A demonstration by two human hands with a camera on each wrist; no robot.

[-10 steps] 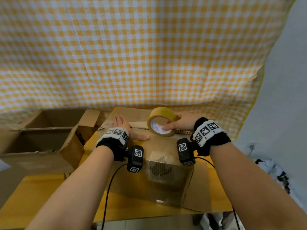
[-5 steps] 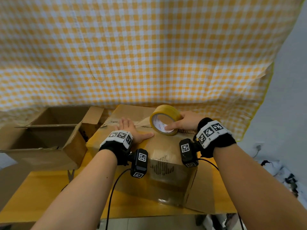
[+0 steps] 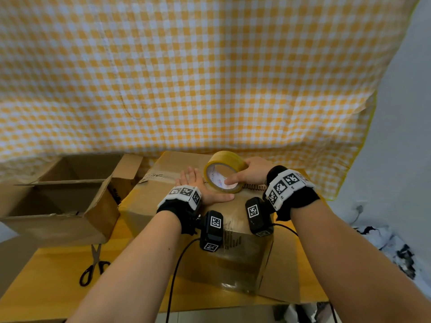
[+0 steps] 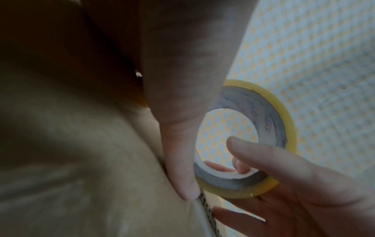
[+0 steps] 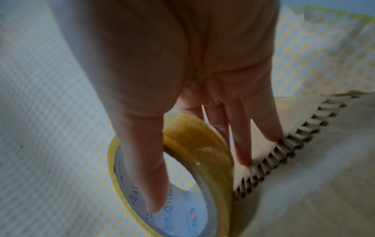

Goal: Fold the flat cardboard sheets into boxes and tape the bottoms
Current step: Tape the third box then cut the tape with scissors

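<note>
Cardboard fills the middle of my head view: the upturned box [image 3: 186,206] sits on the yellow bench [image 3: 46,276], its flaps shut and uppermost. My left hand [image 3: 198,185] lies flat on it, fingers straight, thumb stretched toward 3 o'clock against the tape roll [image 3: 224,171]. Only the left wrist view shows that thumb tip pressing right at the seam, touching the roll's lower rim, with checkered cloth visible through the core. My right hand [image 3: 254,173] has its grip closed on the tape roll: thumb inside the core, fingers behind. The right wrist view adds what the head view hides, two fingertips [image 5: 243,157] resting on the raw corrugated flap edge [image 5: 284,152] just beside the upright roll.

At 9 o'clock an open box [image 3: 58,199] lies tipped on its side, mouth toward me; I see nothing inside but shadow. Scissors [image 3: 93,266] lie at 7 o'clock below it, handles nearest me. The checkered curtain [image 3: 210,78] hangs close behind at 12 o'clock. Bare bench shows at 6 o'clock before the near edge, and a flat cardboard flap [image 3: 286,271] spreads toward 4 o'clock.
</note>
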